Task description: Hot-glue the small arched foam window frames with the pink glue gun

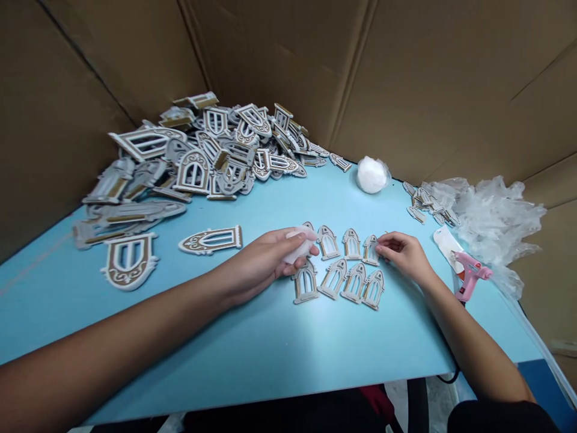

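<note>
My left hand [256, 261] is curled around a white wad of soft fluff [300, 245], which seems to be cotton wool, just above a double row of small arched window cutouts. My right hand [403, 255] comes in from the right, with its fingertips pinched at the edge of a small arched window cutout [371, 250]. Several matching grey-and-tan cutouts, such as one [329, 242] in the upper row and another [354, 282] in the lower row, lie flat between my hands. Two larger window pieces [210, 240] [130, 260] lie to the left.
A heap of window cutouts [193, 150] covers the far left of the blue table [252, 355]. A bagged cotton ball [372, 174], a pink glue gun [471, 273], crumpled clear plastic [496, 222] and a small cutout pile [426, 201] lie right. Cardboard walls [270, 54] surround the back.
</note>
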{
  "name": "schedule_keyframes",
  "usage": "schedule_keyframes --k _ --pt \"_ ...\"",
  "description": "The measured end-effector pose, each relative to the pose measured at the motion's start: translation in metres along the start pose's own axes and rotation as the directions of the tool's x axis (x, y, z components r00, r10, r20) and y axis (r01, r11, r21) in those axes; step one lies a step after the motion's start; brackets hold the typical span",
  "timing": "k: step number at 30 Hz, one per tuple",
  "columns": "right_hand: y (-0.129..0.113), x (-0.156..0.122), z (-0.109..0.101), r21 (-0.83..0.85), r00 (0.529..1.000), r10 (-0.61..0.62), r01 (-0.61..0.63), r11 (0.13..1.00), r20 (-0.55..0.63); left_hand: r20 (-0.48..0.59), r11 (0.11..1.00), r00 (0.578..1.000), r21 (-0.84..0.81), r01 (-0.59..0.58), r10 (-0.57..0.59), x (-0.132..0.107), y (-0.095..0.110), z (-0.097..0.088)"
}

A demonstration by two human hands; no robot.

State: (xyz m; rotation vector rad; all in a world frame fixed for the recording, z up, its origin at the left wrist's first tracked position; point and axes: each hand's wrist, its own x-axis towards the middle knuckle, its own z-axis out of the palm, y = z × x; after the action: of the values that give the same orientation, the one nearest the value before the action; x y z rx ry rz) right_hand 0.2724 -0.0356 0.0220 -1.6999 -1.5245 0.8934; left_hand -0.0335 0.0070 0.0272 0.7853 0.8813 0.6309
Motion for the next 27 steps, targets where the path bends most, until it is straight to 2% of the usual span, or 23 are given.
schedule_keyframes --k 4,10,13,16,20,27 --pt "0.002 -0.001 0.001 -0.084 0.998 -0.046 0.043 0.996 -0.043 0.025 0.997 0.999 0.074 -0.037 0.035 0.001 -0.001 0.000" --pt "0.004 -0.001 0.002 0.039 1.000 0.010 -0.009 0.999 -0.019 0.013 0.993 0.998 0.103 -0.055 0.054 0.002 -0.001 0.000" --pt "0.006 -0.002 0.003 0.043 1.000 0.014 -0.014 0.999 0.000 0.015 0.992 0.998 0.114 -0.059 0.058 0.003 -0.001 0.001" --pt "0.007 -0.002 0.004 -0.077 0.997 -0.081 0.081 0.994 0.004 0.032 0.986 0.997 0.150 -0.076 0.072 0.003 -0.001 0.000" --pt "0.004 -0.004 0.003 -0.290 0.971 -0.238 0.232 0.928 0.015 0.071 0.962 0.993 0.251 -0.109 0.094 0.005 -0.005 -0.004" --pt "-0.006 -0.006 0.003 -0.443 0.961 -0.262 0.272 0.854 0.085 0.134 0.847 0.963 0.458 -0.269 0.234 0.000 -0.007 -0.006"
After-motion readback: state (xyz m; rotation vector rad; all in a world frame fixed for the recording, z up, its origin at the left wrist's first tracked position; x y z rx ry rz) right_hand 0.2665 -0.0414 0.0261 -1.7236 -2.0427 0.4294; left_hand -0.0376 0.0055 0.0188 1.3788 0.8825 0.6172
